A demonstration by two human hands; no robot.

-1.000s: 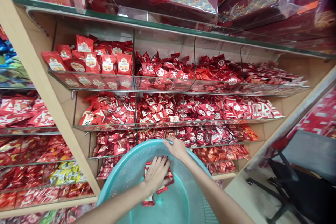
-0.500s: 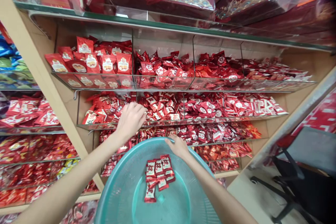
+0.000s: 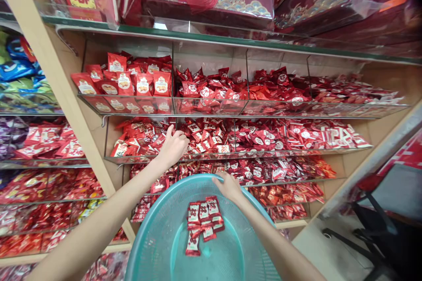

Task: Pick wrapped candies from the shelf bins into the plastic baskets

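My right hand (image 3: 230,187) grips the far rim of a round teal plastic basket (image 3: 145,228), its thumb bent over the edge. Several small red-and-white wrapped candies (image 3: 203,217) lie on the bottom of the basket. My left hand (image 3: 174,145) is raised in front of the second candy shelf, near the divider between the two left bins. Its index finger points up and away from the other, bent fingers, and nothing shows in it. Red wrapped candies (image 3: 206,134) fill the bin just right of this hand, and more red packets (image 3: 141,134) lie in the bin to its left.
Clear-fronted shelves (image 3: 211,104) carry red packets in divided bins. Maroon gift boxes (image 3: 211,0) stand on the glass shelf above. A wooden upright (image 3: 66,83) separates another candy rack on the left. A black office chair (image 3: 379,224) stands at the right.
The index finger of my left hand has lifted apart from the others. The whole view has shifted a little, so shelves and basket appear farther right. My right hand keeps its hold.
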